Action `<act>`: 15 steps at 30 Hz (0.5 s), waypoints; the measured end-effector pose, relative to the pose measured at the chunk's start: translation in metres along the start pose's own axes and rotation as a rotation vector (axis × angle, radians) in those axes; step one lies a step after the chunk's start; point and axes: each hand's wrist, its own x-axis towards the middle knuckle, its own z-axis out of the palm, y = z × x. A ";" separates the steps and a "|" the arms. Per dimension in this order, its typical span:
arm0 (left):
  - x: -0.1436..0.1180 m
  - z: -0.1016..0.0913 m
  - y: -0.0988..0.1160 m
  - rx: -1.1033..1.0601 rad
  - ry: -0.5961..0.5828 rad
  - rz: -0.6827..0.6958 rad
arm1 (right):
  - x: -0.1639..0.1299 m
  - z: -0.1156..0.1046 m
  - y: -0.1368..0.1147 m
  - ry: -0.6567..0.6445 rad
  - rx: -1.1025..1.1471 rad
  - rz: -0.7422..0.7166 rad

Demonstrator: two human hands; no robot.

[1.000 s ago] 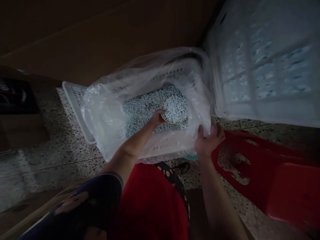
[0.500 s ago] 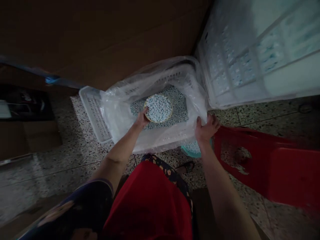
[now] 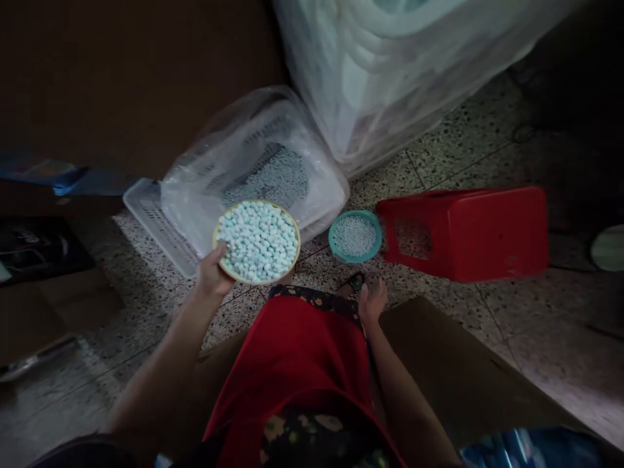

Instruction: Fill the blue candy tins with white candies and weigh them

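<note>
From the head view we see our left hand (image 3: 213, 273) gripping the rim of a yellow-edged bowl (image 3: 257, 241) heaped with pale blue pellets, held above the speckled floor (image 3: 439, 162) just in front of the plastic-lined white basket (image 3: 253, 172). Our right hand (image 3: 373, 302) hangs low beside the red cloth (image 3: 297, 364), fingers loosely together, holding nothing. A teal bowl (image 3: 355, 236) sits just beside a red stool (image 3: 468, 231)

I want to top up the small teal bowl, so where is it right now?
In the head view the teal bowl sits on the speckled floor right of centre, between the plastic-lined basket and the red stool, beyond the right hand.
</note>
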 end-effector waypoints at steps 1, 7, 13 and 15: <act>-0.009 0.006 -0.020 0.007 0.008 -0.050 | -0.018 -0.006 0.014 -0.010 -0.014 0.009; 0.014 0.046 -0.186 0.076 0.038 -0.355 | -0.086 -0.019 0.079 -0.077 -0.071 -0.015; 0.111 0.098 -0.335 0.473 0.067 -0.340 | -0.124 -0.018 0.124 -0.134 -0.123 -0.027; 0.136 0.116 -0.369 0.579 0.128 -0.291 | -0.131 -0.020 0.129 -0.153 -0.108 0.015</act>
